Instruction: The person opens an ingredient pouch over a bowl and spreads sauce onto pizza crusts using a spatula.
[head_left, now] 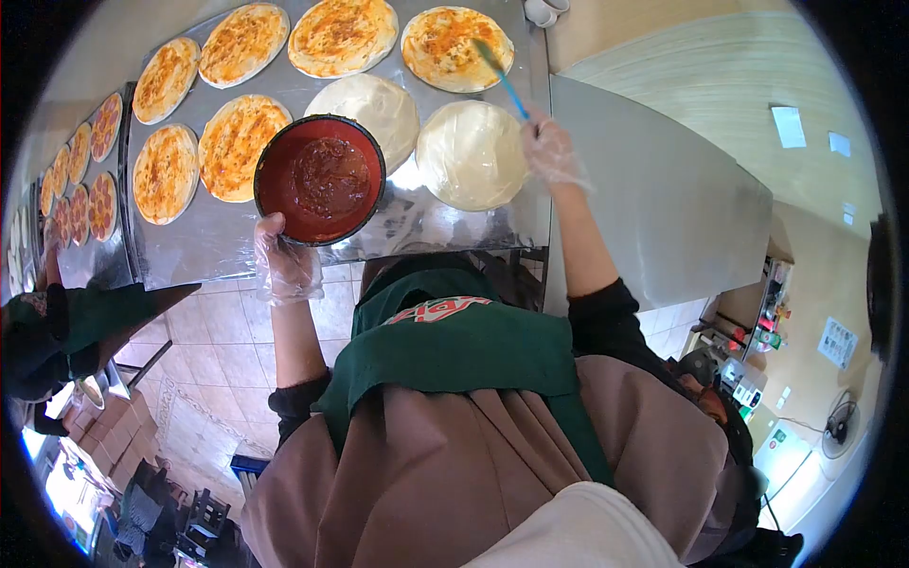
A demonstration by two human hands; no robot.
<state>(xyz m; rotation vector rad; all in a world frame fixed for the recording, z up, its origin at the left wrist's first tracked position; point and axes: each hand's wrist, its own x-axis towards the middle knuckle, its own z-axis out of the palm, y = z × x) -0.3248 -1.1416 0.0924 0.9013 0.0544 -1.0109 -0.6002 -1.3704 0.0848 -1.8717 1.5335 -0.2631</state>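
In a clear plastic glove, my left hand (286, 261) grips the near rim of a round bowl (272, 156), black outside and red inside. Dark red sauce (329, 177) lies in its bottom. My gloved right hand (551, 150) is closed around the blue handle of a basting brush (511, 93). The brush's dark head is over the far right pizza base (454, 52), which has orange-red sauce spread on it; whether they touch I cannot tell. Nearer me are two pale pizza bases without sauce, one (472, 156) beside my right hand and one (365, 109) partly hidden by the bowl.
Several sauced bases (244, 142) cover the left of the metal table (204, 256). Further left, another table holds pizzas with toppings (101, 208), and a co-worker in a green apron (104, 322) stands there. A grey metal surface (644, 189) adjoins on the right. White cups (543, 11) stand at the far edge.
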